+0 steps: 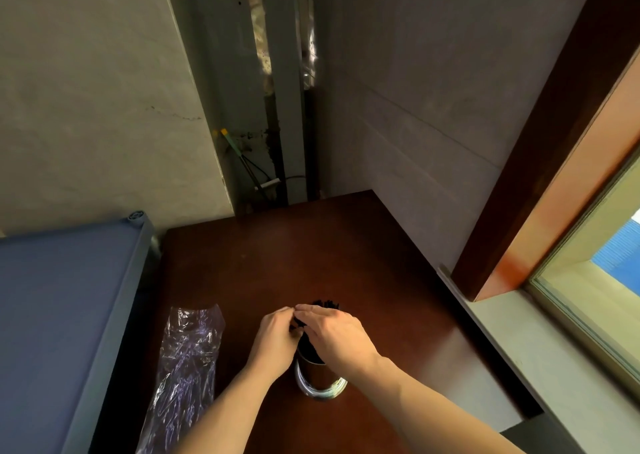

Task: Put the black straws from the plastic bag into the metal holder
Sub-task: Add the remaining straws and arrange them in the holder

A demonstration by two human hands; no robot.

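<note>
A shiny metal holder stands on the dark brown table. Black straws stand upright in it, their tips showing above my fingers. My left hand is curled round the bundle from the left. My right hand lies over the straws from the right, fingers reaching across to meet the left hand. Most of the bundle is hidden by both hands. The clear plastic bag lies flat and crumpled on the table to the left of the holder.
A blue-grey shelf top adjoins the table's left side. A wall stands behind the table. A grey sill and a window frame run along the right.
</note>
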